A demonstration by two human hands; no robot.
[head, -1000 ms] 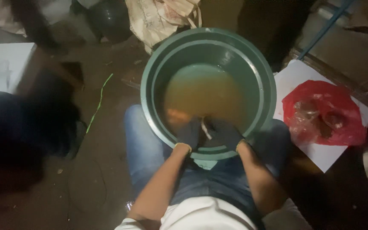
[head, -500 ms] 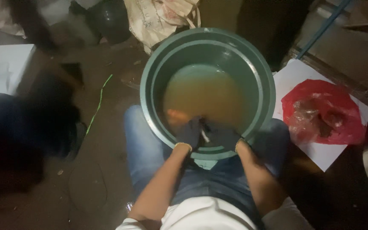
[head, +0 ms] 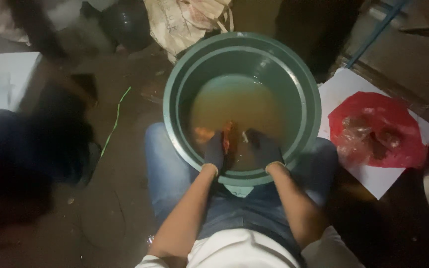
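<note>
Murky brown water [head: 234,106] in a green basin [head: 294,64], braced between the knees, is entered by both gloved hands, the left hand [head: 214,151] and right hand [head: 264,149] clasped around a reddish object [head: 228,139], kept submerged.

a rough, dim work yard or shed: bare dirt floor [head: 125,198], a green tub [head: 175,89] of murky water at centre, sacks [head: 184,20] at the top.

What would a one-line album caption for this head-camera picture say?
Gloved left hand and right hand dip into murky water in a green basin.
</note>
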